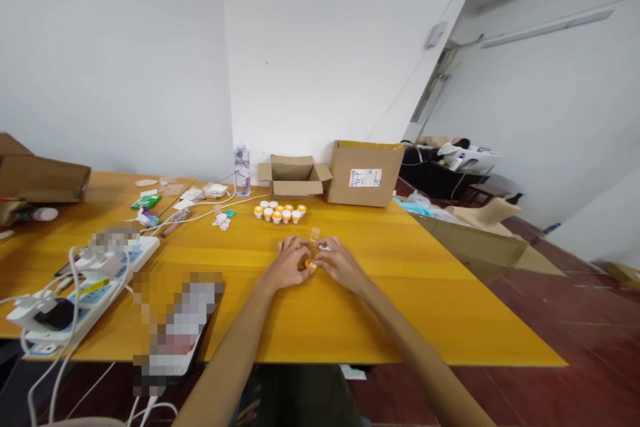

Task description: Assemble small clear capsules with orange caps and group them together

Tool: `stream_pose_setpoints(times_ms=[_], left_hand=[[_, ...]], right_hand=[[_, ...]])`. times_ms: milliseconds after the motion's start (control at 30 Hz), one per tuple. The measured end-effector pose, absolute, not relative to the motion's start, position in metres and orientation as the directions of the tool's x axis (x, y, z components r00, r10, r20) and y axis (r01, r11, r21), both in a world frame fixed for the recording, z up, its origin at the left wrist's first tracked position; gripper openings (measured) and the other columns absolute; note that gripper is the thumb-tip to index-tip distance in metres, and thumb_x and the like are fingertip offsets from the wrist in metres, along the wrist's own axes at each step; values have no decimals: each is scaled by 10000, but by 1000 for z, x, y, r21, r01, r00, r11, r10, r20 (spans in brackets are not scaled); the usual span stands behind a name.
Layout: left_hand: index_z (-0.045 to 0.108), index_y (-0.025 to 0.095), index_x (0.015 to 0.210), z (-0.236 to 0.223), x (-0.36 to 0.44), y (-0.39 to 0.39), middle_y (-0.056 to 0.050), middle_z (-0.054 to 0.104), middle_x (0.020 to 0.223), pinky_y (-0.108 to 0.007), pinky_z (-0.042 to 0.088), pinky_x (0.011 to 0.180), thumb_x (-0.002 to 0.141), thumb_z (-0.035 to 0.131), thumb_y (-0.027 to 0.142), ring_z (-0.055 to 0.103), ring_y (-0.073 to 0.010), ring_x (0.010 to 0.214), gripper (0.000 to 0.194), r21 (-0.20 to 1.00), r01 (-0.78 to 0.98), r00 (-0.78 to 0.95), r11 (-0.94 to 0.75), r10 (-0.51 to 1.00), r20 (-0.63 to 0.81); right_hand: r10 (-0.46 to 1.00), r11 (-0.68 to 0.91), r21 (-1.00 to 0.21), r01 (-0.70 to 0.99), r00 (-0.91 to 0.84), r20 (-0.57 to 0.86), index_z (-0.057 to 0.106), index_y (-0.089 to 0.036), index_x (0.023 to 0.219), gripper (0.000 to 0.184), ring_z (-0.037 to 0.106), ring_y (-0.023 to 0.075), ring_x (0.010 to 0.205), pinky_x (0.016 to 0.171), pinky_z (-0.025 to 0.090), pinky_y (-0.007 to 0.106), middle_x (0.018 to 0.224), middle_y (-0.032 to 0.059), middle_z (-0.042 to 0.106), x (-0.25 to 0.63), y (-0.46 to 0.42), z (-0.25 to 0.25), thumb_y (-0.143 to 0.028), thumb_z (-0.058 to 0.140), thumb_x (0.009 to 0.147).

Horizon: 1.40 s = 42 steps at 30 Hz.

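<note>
Between my hands, low over the table, is a small round orange-and-white piece. My left hand curls round its left side, thumb and fingertips closed on it. From the right, the fingers of my right hand pinch at its edge. Something small and white shows under the right fingers, too small to name. Just beyond my fingertips stands a small clear cup-like piece. Farther back, several similar orange-and-white pieces stand grouped in rows.
An open cardboard box and a taped carton stand against the wall, beside a clear bottle. On the left lie a power strip with cables and a phone. Small white parts lie near a teal ring.
</note>
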State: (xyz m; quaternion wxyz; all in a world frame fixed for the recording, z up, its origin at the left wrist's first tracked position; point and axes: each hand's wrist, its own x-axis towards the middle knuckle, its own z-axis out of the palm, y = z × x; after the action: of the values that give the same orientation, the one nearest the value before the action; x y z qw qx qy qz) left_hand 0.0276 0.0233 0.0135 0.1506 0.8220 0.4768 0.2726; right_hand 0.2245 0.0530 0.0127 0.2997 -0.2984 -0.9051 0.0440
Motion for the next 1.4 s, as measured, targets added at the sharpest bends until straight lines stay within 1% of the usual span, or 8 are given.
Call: stream_pose_setpoints(times_ms=[167,300,400,533,833,1100,1267,1400], left_hand=[[618,261,926,13,28,24,-51,559,1264,-475,345,1011,773,654,255,418,-294,1222,158,508,701,396,-500,866,306],[593,275,1014,12,28,24,-48,552,1261,-459,345,1003,745,663,223,426,-286,1213,283,528,700,363,-481,876,316],[572,261,1049,11,28,25,-56,547,1227,-444,349,982,730,716,290,431,-282,1187,351,541,703,334,-462,886,322],[571,244,1014,10,29,26,-56,537,1152,-439,351,953,695,774,415,433,-287,1144,415,541,727,290,-422,904,315],[557,252,946,12,29,24,-60,516,1181,-435,355,945,743,695,300,425,-288,1158,250,501,769,278,-397,913,297],[584,249,885,11,29,25,-57,522,1160,-460,347,968,687,779,390,428,-301,1148,311,532,749,279,-395,916,288],[601,250,874,11,28,24,-59,522,1200,-469,344,987,745,708,289,429,-292,1170,172,531,740,293,-412,909,296],[605,253,892,11,28,24,-63,520,1219,-474,346,997,742,697,235,427,-291,1183,177,515,751,297,-414,908,297]], right_hand=[[552,828,-228,513,-673,491,694,-242,812,135,589,220,1017,888,493,404,1096,71,639,224,59,20,-171,608,888],[565,813,-213,541,-646,514,685,-240,810,152,588,221,1013,882,494,401,1076,65,633,221,72,20,-122,606,863],[578,804,-211,556,-644,502,693,-241,829,165,578,227,1028,895,488,422,1081,74,625,217,81,19,-107,601,853],[589,799,-214,562,-661,465,704,-235,841,166,563,229,1034,895,487,424,1095,79,615,210,88,20,-111,596,853],[580,809,-208,549,-690,433,712,-237,773,183,538,227,1038,878,480,401,1117,71,611,198,93,20,-95,615,836],[601,795,-241,556,-670,437,711,-239,772,191,545,231,1054,902,476,420,1128,70,607,198,93,15,-88,615,837],[621,780,-275,562,-639,453,702,-234,777,187,553,224,1044,893,483,431,1127,68,604,201,92,13,-85,609,843],[618,780,-289,555,-612,493,695,-235,777,176,560,231,1060,896,489,439,1119,75,614,208,86,14,-107,607,857]])
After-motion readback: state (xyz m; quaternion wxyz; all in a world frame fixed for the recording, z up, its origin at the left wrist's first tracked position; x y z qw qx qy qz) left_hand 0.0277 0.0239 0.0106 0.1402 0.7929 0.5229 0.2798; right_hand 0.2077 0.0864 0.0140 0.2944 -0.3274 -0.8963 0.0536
